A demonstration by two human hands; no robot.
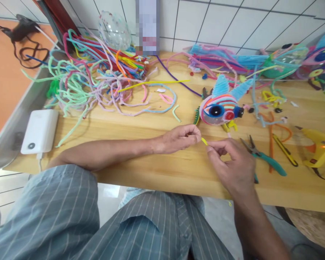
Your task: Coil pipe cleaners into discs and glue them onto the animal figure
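Yellow strip, left hand pinching one end, right hand grip pinching other, presumably for steadiness; teal pliers on desk near right hand, apparently for easy reach

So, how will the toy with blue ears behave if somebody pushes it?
The toy may feel light, as its clear body looks hollow. Being rounded, it might roll or tip. Its fuzzy ears would probably bend.

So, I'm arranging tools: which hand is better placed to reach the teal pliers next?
Probably the right hand: it is beside the pliers, while the left hand is farther away. Both hands pinch the yellow strip.
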